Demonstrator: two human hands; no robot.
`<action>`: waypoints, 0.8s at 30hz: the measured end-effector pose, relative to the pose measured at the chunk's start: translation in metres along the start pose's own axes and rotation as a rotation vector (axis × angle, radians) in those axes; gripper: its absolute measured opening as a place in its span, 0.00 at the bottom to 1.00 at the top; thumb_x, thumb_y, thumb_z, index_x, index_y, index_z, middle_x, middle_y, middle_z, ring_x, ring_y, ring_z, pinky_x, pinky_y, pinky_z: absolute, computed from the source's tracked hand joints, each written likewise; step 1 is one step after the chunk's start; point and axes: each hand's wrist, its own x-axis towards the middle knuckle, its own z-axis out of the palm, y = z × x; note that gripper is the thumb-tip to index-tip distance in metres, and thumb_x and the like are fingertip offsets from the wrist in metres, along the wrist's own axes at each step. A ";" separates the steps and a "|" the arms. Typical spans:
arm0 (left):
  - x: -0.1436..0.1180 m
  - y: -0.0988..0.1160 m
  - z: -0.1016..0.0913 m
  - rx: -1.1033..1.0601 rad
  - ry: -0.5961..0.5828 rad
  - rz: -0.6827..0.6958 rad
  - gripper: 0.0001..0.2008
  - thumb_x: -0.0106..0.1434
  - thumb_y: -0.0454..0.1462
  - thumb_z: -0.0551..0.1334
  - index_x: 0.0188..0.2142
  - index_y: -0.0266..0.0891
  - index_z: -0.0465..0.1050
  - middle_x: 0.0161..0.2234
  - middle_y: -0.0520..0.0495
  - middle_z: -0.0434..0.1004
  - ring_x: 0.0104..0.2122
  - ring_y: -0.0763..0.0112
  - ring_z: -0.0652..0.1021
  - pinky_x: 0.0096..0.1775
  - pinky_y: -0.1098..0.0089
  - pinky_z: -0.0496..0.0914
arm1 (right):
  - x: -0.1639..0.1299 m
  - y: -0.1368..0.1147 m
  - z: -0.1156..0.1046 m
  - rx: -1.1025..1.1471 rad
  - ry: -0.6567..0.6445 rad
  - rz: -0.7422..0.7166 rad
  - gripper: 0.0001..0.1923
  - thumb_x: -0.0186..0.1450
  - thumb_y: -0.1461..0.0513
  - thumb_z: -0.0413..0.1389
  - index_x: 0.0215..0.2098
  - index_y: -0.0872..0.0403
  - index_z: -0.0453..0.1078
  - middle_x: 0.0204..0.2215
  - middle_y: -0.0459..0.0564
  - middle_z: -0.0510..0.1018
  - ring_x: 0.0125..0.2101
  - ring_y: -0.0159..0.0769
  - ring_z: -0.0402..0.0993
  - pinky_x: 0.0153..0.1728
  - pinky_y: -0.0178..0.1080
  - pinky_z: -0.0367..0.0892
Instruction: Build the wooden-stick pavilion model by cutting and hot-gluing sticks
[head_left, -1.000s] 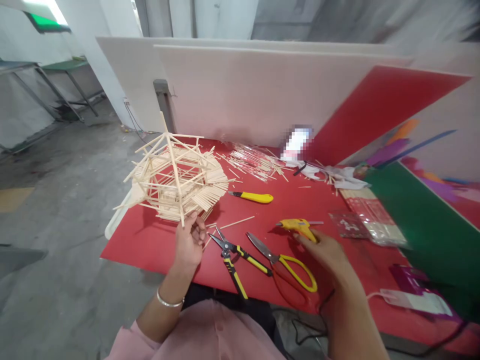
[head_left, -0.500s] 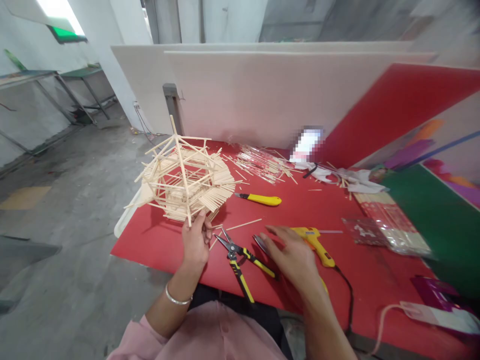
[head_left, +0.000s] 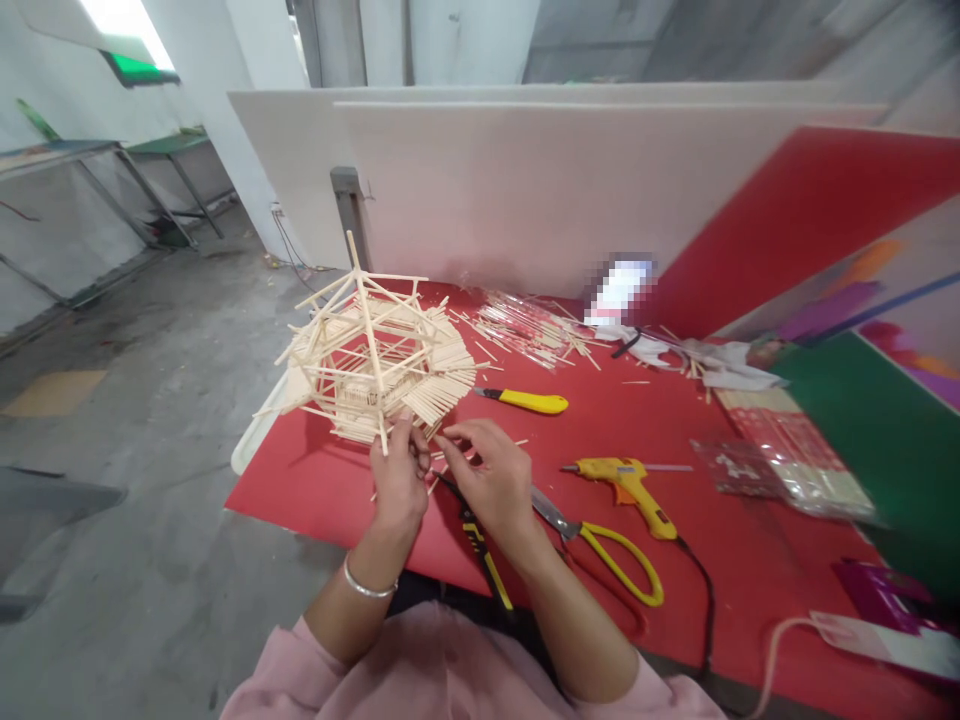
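Observation:
A pavilion-like model of thin wooden sticks stands at the left of the red tabletop, its peaked frame open and its lower ring covered with close-set sticks. My left hand is closed at the model's front edge, thumb and fingers pinched by the upright front stick. Close beside it, my right hand has thumb and forefinger pinched together; what they hold is too small to make out. Under my right hand lie black-and-yellow pliers, partly hidden. Yellow-handled scissors lie just right of my wrist.
A yellow utility knife lies behind my hands. To the right is a yellow glue gun with its cord. Loose sticks in plastic wrap and a packet of sticks lie farther back. Pale boards stand behind the table.
My right hand has moved left from beside the glue gun to my left hand, its fingers now pinched. The scissors are uncovered; the pliers are partly covered. My left hand stays at the model.

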 end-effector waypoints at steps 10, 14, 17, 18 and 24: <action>0.003 0.000 0.002 -0.006 -0.014 -0.040 0.16 0.53 0.44 0.66 0.20 0.36 0.65 0.15 0.55 0.66 0.12 0.83 0.63 0.15 0.79 0.53 | 0.007 0.003 0.009 -0.136 0.029 -0.068 0.07 0.67 0.60 0.53 0.34 0.51 0.73 0.32 0.48 0.76 0.34 0.34 0.72 0.36 0.36 0.65; 0.003 0.002 0.005 -0.021 -0.013 -0.019 0.15 0.53 0.42 0.65 0.19 0.36 0.65 0.15 0.55 0.67 0.13 0.83 0.64 0.16 0.79 0.54 | 0.008 0.004 0.010 -0.140 0.016 -0.078 0.08 0.67 0.60 0.53 0.34 0.51 0.73 0.32 0.48 0.76 0.35 0.34 0.72 0.37 0.36 0.65; 0.003 0.003 0.006 -0.039 -0.008 -0.018 0.14 0.53 0.41 0.65 0.19 0.37 0.64 0.15 0.55 0.66 0.13 0.83 0.64 0.16 0.80 0.54 | 0.009 0.005 0.010 -0.146 0.012 -0.080 0.08 0.67 0.60 0.52 0.34 0.51 0.73 0.32 0.48 0.76 0.35 0.34 0.72 0.37 0.36 0.65; 0.003 0.004 0.006 -0.043 -0.008 -0.021 0.14 0.52 0.41 0.65 0.20 0.37 0.65 0.15 0.55 0.66 0.13 0.83 0.64 0.16 0.80 0.54 | 0.009 0.004 0.011 -0.144 0.013 -0.080 0.08 0.67 0.60 0.52 0.34 0.51 0.73 0.32 0.48 0.76 0.35 0.34 0.72 0.37 0.36 0.65; 0.003 0.004 0.007 -0.059 -0.018 -0.021 0.14 0.53 0.41 0.65 0.20 0.37 0.64 0.15 0.56 0.65 0.13 0.83 0.63 0.16 0.80 0.54 | 0.010 0.004 0.010 -0.140 0.002 -0.076 0.07 0.67 0.61 0.53 0.34 0.51 0.73 0.32 0.48 0.76 0.35 0.34 0.71 0.37 0.36 0.65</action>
